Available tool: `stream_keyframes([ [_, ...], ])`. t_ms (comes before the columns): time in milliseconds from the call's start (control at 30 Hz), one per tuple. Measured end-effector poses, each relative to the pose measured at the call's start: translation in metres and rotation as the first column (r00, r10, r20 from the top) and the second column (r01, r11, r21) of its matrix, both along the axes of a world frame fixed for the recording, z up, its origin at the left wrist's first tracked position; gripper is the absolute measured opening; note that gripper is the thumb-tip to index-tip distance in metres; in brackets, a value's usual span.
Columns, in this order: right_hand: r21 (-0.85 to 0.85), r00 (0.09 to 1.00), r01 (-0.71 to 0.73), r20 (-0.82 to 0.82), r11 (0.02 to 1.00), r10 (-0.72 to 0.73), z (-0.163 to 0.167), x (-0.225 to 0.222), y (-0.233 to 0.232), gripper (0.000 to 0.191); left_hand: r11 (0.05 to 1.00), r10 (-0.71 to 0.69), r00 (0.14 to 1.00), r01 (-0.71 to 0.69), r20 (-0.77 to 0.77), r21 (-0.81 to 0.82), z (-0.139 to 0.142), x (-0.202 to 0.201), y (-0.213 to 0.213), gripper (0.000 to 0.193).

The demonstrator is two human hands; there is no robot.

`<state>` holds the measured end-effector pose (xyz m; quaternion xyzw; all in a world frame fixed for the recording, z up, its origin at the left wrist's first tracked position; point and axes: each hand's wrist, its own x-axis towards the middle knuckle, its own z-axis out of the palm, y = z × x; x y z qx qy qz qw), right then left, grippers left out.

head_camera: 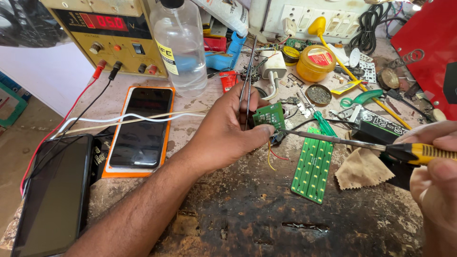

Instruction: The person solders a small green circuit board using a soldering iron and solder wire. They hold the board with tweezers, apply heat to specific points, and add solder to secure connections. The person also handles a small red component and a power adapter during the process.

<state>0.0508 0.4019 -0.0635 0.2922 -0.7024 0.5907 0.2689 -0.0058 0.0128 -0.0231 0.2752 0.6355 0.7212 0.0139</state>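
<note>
1. At a cluttered repair counter [247, 214], your left hand [228, 131] is closed around a pair of tweezers [248, 81] and pinches a small green circuit board [269, 115] above the scorched surface, thumb tip pressed under the board's lower edge.

2. Your right hand [435, 171] is wrapped tight on the yellow-and-black handle of a soldering iron [342, 140], whose long metal shaft reaches leftward until the tip meets the board's lower corner, just beside your thumb.

3. The nearest risk is a burn: the tip sits so close to your left thumb that a small slip of either hand could bring metal to skin.

4. Red and yellow wires [272, 157] hang loose from the board; a tug or a lingering tip could lift a joint or scorch their insulation.

5. The board is held in the air, not clamped, so pressure from the iron may twist it out of your grip and onto the long green LED strip board [312, 164] lying just below.

6. The shaft passes over a tan cloth [359, 169], which could singe if the iron dips.

7. A clear bottle [180, 43] of liquid stands well behind, near the power supply [107, 33]; two phones [140, 128] lie at left, apart from the work.
</note>
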Motion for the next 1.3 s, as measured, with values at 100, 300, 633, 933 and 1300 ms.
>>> stream_keyframes([
  [100, -0.001, 1.0, -0.001, -0.002, 1.0, 0.001, 0.001, 0.002, -0.004, 0.026, 1.0, -0.001, 1.0, 0.001, 0.006, 0.001, 0.0, 0.0, 0.0, 0.042],
  [300, 0.016, 1.0, 0.005, -0.005, 1.0, -0.005, 0.001, 0.0, -0.003, 0.027, 1.0, -0.001, 1.0, 0.001, 0.01, -0.006, 0.0, 0.0, 0.0, 0.041],
  [633, -0.004, 1.0, 0.017, 0.026, 1.0, -0.017, 0.001, 0.001, -0.002, 0.026, 0.999, 0.017, 1.0, -0.016, 0.014, -0.032, -0.001, -0.002, 0.0, 0.042],
  [933, 0.009, 0.998, 0.05, 0.023, 0.999, -0.05, 0.01, 0.012, -0.02, 0.026, 0.998, -0.017, 0.999, 0.014, 0.043, 0.06, -0.006, -0.004, 0.002, 0.042],
  [1300, -0.036, 1.0, -0.018, -0.005, 0.999, 0.017, 0.002, 0.009, -0.018, 0.028, 0.996, -0.014, 0.995, 0.005, 0.102, 0.089, -0.003, -0.004, 0.001, 0.042],
])
